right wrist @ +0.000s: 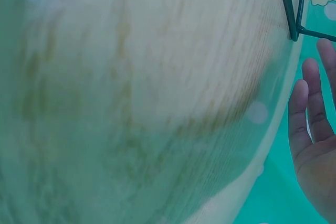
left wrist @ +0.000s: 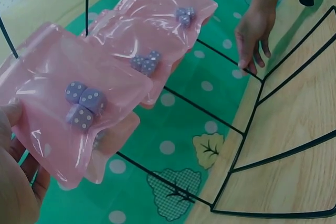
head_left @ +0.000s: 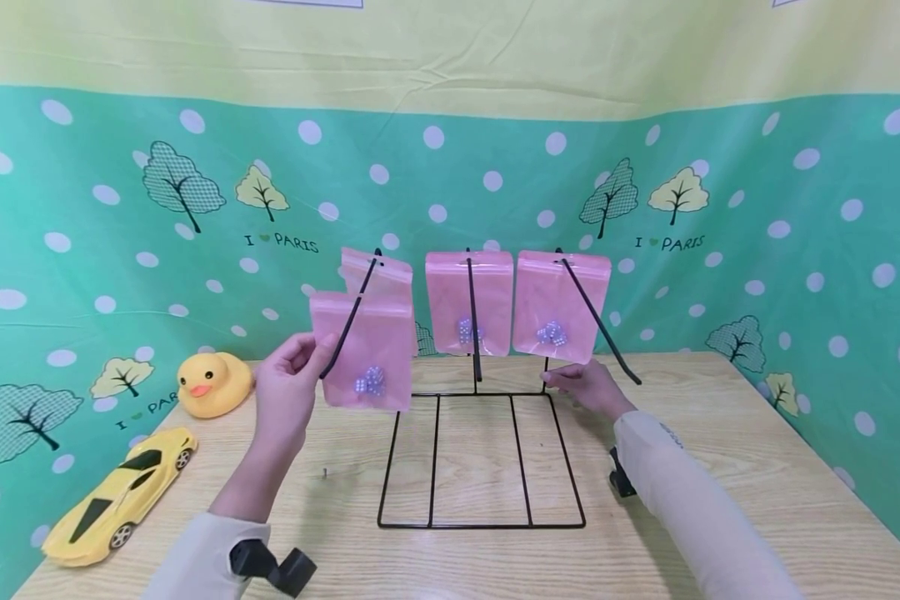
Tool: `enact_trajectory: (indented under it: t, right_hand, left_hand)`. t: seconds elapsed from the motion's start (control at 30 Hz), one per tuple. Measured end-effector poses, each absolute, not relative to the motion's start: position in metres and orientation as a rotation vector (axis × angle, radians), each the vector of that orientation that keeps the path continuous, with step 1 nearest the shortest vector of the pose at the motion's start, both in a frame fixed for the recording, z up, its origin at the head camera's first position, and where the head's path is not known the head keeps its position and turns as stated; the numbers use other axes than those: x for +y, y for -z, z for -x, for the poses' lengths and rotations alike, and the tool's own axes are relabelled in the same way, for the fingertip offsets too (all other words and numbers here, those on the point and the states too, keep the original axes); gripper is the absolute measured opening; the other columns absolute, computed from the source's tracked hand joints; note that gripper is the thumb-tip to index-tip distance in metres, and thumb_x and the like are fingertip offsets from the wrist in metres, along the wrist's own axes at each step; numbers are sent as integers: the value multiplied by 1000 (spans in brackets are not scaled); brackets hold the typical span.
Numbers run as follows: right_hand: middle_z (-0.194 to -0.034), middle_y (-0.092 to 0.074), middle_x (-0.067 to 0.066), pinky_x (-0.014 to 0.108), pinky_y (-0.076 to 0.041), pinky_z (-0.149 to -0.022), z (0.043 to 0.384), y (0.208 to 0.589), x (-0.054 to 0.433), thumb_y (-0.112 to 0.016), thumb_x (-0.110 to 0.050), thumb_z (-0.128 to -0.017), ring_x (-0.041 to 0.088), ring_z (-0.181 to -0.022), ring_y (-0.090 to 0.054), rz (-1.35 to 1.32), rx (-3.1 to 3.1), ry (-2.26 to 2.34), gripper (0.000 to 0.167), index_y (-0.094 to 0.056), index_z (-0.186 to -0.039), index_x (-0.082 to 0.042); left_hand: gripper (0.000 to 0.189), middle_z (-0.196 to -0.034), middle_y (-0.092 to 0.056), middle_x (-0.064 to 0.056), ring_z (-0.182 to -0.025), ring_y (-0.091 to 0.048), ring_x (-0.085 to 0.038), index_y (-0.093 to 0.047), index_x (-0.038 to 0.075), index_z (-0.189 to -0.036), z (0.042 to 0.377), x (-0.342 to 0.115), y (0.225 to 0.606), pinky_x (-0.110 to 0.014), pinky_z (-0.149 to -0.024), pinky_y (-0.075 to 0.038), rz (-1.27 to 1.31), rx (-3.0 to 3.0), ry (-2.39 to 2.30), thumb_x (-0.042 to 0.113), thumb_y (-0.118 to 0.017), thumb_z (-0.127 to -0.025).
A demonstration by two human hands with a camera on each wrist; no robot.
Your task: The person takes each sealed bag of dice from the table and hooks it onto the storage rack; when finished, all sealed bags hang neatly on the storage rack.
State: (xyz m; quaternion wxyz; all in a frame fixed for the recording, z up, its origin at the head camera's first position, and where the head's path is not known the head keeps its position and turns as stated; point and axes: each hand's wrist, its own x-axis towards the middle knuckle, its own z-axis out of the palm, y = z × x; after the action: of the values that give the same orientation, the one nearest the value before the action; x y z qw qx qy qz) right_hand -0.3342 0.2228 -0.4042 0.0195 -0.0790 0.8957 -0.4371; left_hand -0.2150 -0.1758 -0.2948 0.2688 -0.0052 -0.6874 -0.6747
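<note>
My left hand [head_left: 288, 383] pinches the left edge of a pink zip bag [head_left: 386, 333] with several purple dice [head_left: 373, 382] inside. The bag's top is on the left hook [head_left: 342, 333] of a black wire display rack [head_left: 482, 526], partway along it. Behind it, another pink bag [head_left: 378, 271] hangs farther back on that hook. Single pink bags with dice hang from the middle hook [head_left: 473, 317] and the right hook [head_left: 600, 321]. At the rack's right rear post, my right hand [head_left: 588, 387] holds the wire between thumb and finger; its other fingers [right wrist: 299, 103] are loosely extended.
A yellow rubber duck [head_left: 213, 385] and a yellow toy car [head_left: 123, 496] are at the left side of the wooden table [head_left: 682, 467]. A green dotted curtain [head_left: 450, 183] with printed trees surrounds the back and sides.
</note>
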Motion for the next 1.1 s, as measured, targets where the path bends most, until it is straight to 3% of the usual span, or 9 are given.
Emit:
enact_trajectory:
  t: [0.33, 0.6, 0.87, 1.1]
  right_hand:
    - [-107, -75, 11, 34, -57, -74, 334, 404, 223, -68, -38, -99, 24, -95, -65, 244, 2782, 1350, 38, -76, -116, -5]
    - [-109, -74, 10, 33, -57, -73, 333, 403, 222, -68, -39, -98, 26, -97, -65, 238, 2769, 1354, 39, -75, -117, -6]
    - [-110, -74, 11, 36, -57, -75, 333, 403, 223, -68, -37, -99, 27, -98, -66, 268, 2764, 1362, 38, -75, -117, -4]
    - [-110, -74, 10, 36, -57, -75, 333, 402, 223, -68, -38, -99, 27, -99, -65, 240, 2754, 1373, 38, -75, -117, -5]
  left_hand:
    - [8, -73, -67, 10, -72, -61, -4, -71, 14, -90, 235, -175, 295, -16, -70, -52, 35, -1833, 1833, 17, -73, -96]
    - [7, -72, -68, 10, -68, -61, -4, -72, 13, -90, 250, -171, 294, -16, -63, -51, 23, -1768, 1857, 18, -75, -95]
    - [26, -72, -71, 15, -69, -66, -5, -72, 4, -99, 262, -170, 291, -17, -66, -55, 1, -1821, 1779, 29, -78, -93]
    - [30, -71, -70, 18, -70, -66, -4, -72, 5, -102, 270, -170, 290, -17, -66, -53, -37, -1850, 1747, 33, -78, -92]
